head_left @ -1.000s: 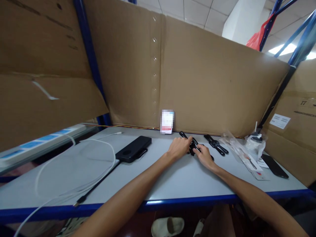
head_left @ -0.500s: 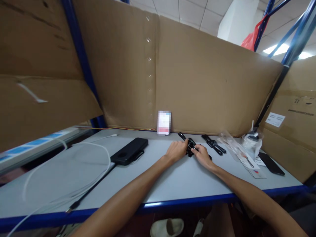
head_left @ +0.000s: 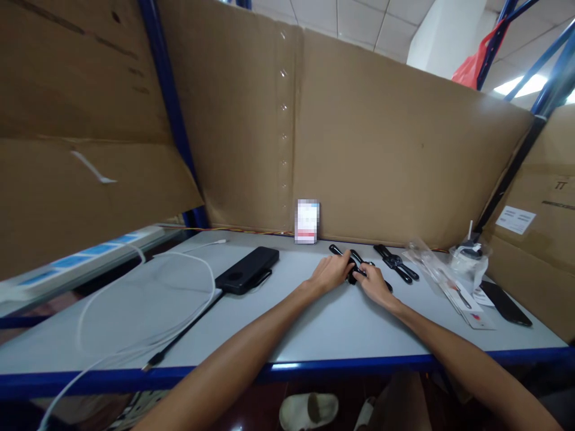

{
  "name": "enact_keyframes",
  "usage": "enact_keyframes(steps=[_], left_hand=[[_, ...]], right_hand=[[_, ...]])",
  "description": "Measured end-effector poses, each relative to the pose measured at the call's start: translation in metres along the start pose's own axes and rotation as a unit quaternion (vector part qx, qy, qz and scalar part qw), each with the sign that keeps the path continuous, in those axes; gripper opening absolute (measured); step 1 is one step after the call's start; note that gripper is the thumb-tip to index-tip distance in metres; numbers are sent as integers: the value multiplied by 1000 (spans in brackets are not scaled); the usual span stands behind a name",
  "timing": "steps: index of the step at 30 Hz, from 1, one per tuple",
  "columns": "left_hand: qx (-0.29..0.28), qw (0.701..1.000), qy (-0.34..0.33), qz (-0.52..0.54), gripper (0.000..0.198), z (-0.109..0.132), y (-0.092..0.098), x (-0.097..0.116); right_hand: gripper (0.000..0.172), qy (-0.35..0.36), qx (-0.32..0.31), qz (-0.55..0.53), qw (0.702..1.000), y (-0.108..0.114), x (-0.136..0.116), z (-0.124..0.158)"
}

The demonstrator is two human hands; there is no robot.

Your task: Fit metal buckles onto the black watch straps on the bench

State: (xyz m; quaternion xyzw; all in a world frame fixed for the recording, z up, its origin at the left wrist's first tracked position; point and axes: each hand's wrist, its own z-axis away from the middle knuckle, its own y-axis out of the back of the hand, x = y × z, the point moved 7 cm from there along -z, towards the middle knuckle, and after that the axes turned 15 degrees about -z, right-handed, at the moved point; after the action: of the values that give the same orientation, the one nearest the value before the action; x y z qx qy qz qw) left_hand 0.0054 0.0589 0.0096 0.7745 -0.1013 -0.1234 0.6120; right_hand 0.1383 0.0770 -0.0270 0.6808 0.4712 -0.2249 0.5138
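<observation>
Both hands meet over a small bunch of glossy black long-handled utensils (head_left: 354,257) at the middle right of the table. My left hand (head_left: 331,270) has its fingers closed on them from the left, and one rounded handle end pokes out beyond it. From the right, my right hand (head_left: 374,282) pinches the same bunch with thumb and fingers; another dark end shows beside it. The fingers cover the utensils' heads, so their exact kind cannot be made out. Just to the right lie more black utensils (head_left: 396,263), crossed on the table.
A black power bank (head_left: 247,270) with cables lies left, near a white power strip (head_left: 90,254). A phone (head_left: 307,221) leans against the cardboard wall (head_left: 381,149). At right are clear packaging (head_left: 449,287), a bagged cup (head_left: 469,254) and a dark phone (head_left: 505,303).
The view has turned slightly left, so everything sits further right in the picture. Both hands keep hold of the black utensils, with only a slight shift of the fingers.
</observation>
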Motion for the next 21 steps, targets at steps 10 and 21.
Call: enact_keyframes(steps=[10, 21], left_hand=[[43, 999, 5, 16, 26, -2, 5, -11], [50, 999, 5, -3, 26, -3, 7, -18]], right_hand=[[20, 17, 37, -57, 998, 11, -11, 0], [22, 20, 68, -11, 997, 52, -9, -19]])
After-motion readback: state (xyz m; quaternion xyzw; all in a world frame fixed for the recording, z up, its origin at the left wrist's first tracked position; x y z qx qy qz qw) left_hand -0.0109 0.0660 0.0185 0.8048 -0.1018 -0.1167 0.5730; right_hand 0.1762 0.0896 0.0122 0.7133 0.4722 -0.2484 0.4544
